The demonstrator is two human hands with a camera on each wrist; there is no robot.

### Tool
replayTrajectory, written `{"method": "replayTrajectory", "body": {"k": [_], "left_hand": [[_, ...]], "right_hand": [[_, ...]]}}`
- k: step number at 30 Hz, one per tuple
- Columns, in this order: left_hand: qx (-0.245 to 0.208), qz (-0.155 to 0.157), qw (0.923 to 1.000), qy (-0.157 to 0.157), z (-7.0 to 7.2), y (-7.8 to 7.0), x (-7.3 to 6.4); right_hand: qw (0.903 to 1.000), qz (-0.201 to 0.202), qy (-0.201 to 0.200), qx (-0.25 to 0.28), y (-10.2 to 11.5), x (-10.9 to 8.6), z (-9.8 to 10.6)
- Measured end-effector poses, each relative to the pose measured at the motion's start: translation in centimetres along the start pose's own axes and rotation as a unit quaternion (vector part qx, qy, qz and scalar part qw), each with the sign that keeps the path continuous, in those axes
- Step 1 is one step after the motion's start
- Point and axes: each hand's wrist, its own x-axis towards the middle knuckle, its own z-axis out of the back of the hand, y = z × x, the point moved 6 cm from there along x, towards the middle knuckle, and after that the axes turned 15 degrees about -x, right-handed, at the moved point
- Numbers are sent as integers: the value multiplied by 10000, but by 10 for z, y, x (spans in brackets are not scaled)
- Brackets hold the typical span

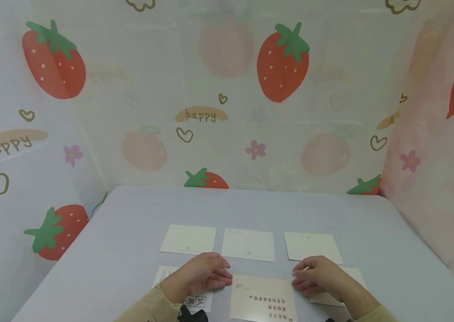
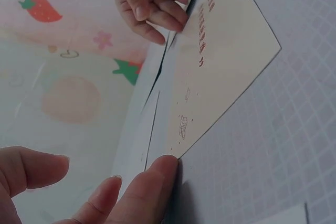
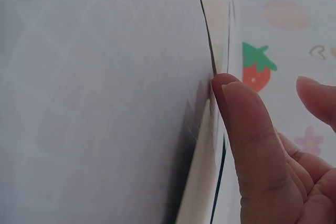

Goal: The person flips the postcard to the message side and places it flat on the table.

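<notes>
A cream card (image 1: 263, 293) printed with upside-down characters lies flat on the table between both hands. My left hand (image 1: 204, 276) has its fingers loosely extended, fingertips right at this card's far left corner. In the left wrist view, one fingertip (image 2: 167, 165) meets that corner. At the opposite far corner, my right hand (image 1: 317, 278) rests with relaxed fingers, and a fingertip (image 3: 226, 85) touches the card's edge in the right wrist view. Under the left hand is a white card (image 1: 200, 303) with large black characters, partly covered. The right hand overlaps another pale card (image 1: 356, 278).
Beyond the hands lies a row of three pale cards: a left one (image 1: 188, 238), a middle one (image 1: 248, 243) and a right one (image 1: 313, 246). They rest on a white table (image 1: 251, 208), enclosed by strawberry-patterned curtains (image 1: 154, 89) at the back and sides.
</notes>
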Motion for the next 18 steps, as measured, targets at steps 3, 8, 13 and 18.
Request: {"method": "replayTrajectory", "body": {"k": [3, 8, 13, 18], "left_hand": [[-29, 5, 10000, 8, -1, 0, 0], [-119, -2, 9999, 40, 0, 2, 1], [-168, 34, 9998, 67, 1, 3, 2], [-161, -4, 9998, 67, 3, 2, 2]], "right_hand": [[10000, 30, 9, 36, 0, 0, -1], [9999, 83, 80, 119, 1, 0, -1], [9997, 96, 133, 185, 1, 0, -1], [9994, 113, 158, 299, 1, 1, -1]]}}
